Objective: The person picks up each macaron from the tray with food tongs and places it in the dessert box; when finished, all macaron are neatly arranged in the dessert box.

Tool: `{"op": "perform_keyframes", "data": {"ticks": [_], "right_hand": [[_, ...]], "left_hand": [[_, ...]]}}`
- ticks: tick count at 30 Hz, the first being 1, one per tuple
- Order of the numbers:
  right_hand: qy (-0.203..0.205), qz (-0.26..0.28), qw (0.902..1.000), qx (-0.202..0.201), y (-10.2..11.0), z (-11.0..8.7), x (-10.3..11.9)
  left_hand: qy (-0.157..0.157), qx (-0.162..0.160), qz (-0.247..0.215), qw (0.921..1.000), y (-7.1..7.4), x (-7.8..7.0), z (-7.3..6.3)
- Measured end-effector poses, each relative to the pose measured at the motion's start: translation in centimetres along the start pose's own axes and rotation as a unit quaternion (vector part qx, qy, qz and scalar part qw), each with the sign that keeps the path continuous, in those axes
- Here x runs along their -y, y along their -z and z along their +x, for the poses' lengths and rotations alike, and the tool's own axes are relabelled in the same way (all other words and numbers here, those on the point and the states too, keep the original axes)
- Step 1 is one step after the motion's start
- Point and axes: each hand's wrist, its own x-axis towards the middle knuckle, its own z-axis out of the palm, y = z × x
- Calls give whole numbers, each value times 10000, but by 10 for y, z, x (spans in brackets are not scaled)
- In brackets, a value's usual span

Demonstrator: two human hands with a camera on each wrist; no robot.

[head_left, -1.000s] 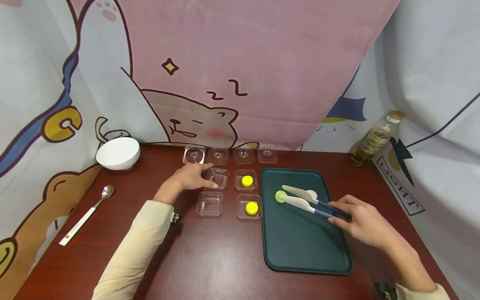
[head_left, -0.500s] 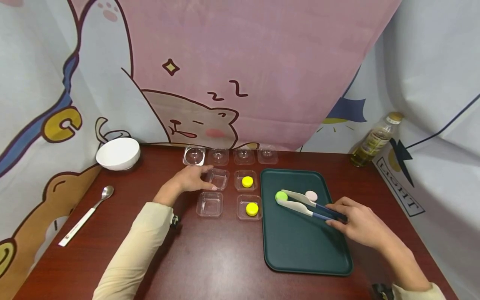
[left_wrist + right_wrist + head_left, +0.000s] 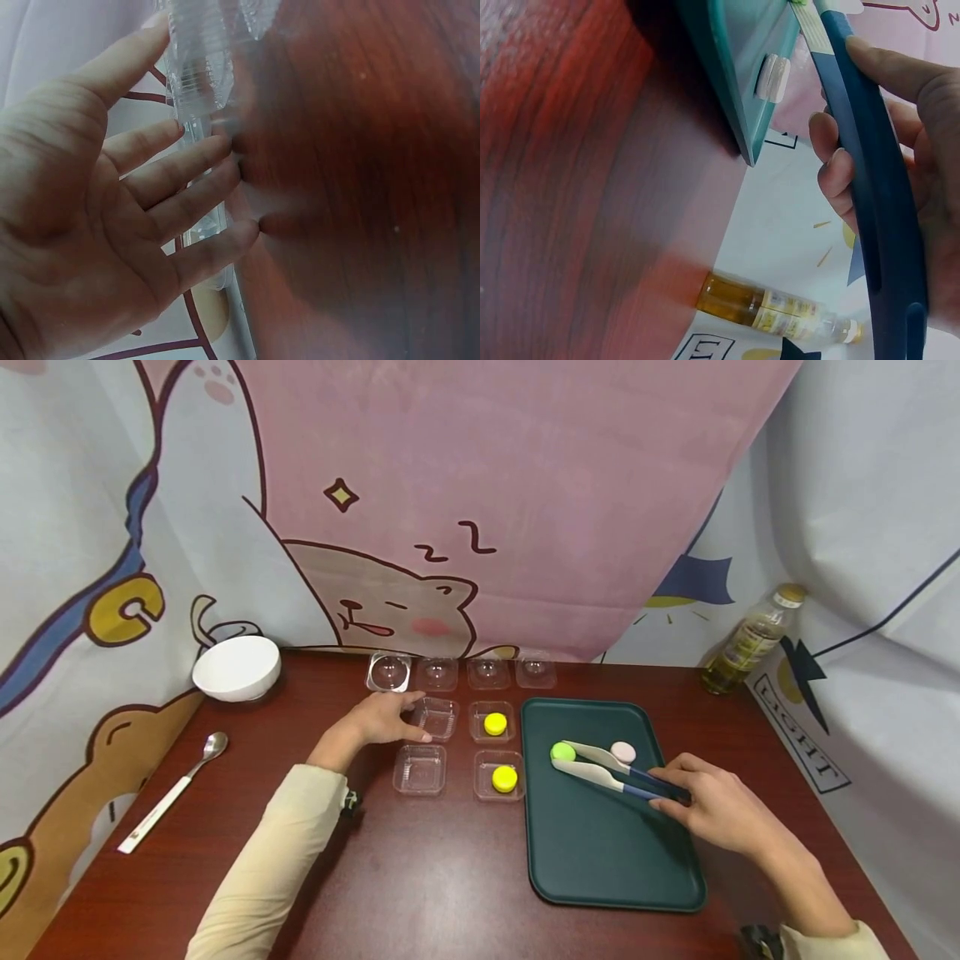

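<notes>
In the head view my right hand [image 3: 720, 802] holds tongs [image 3: 637, 779] with blue handles and pale blades. The blade tips stand at either side of a green macaron [image 3: 562, 752] on the dark green tray [image 3: 600, 852]; contact is hard to tell. A pale pink macaron [image 3: 622, 752] lies close by on that tray. My left hand [image 3: 378, 718] rests beside a clear plastic box [image 3: 436, 718], thumb and index finger spread at its left edge. Its fingers look relaxed in the left wrist view. Two more clear boxes hold one yellow macaron [image 3: 495, 723] and another yellow macaron [image 3: 505, 778].
A further clear box [image 3: 420, 769] sits in front of my left hand. Several clear lids [image 3: 487, 672] line the back edge. A white bowl [image 3: 237, 668] and a spoon [image 3: 176, 793] are at the left. An oil bottle [image 3: 750, 643] stands at the back right.
The tongs have moved slightly left and down, from over the green macaron to either side of it. My left hand stays by the same box.
</notes>
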Motion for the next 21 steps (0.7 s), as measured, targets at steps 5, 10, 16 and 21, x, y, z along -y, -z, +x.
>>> {"op": "perform_keyframes", "data": {"ticks": [5,10,16,21], "right_hand": [[-25,-31,10000,-20,-1,-1,0],[-15,-49,9999,-94,-2,-3,-1],[-62,-27,9998,-179,0,-5,-2],[-17,17,9993,-380,7,-6,-2]], "left_hand": [[101,-50,17,9999,-1,-1,1],[211,-156,-77,9996,-4,-1,1],[305,-261,-208,9990,-7,-4,0],[381,-298,-287,9984,-8,-5,1]]}}
